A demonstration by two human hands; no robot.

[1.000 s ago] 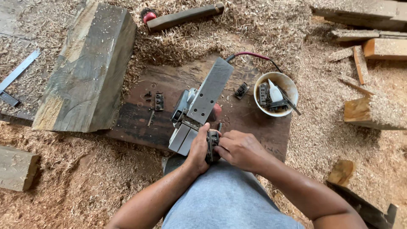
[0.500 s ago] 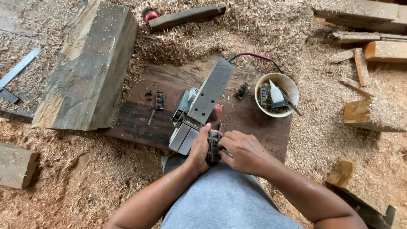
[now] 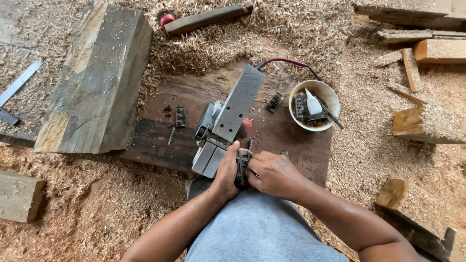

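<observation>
- I see both hands meeting over a small dark metal part [image 3: 241, 167], held just above the near edge of the dark plank [image 3: 160, 145] and beside the tail of the upturned power planer [image 3: 225, 123].
- Left hand [image 3: 225, 172]: clenched around the part from the left, thumb along its side.
- Right hand [image 3: 274, 173]: fingers curled onto the part from the right; I cannot tell whether they pinch it or a small tool.
- Handling, in my judgement: the part is rigid, compact and fairly heavy for its size, and its edges may be sharp. Take hold by the flat sides, not the edges.
- The planer looks heavy and stable on its back, with its grey sole plate facing up.
- Hidden: most of the part lies under the fingers, and its shape is unclear.
- The white bowl [image 3: 297, 94] holds metal pieces I cannot identify; small fittings [image 3: 180, 116] on the plank are too small to name.
- Sawdust [image 3: 87, 208] covers the ground.
</observation>
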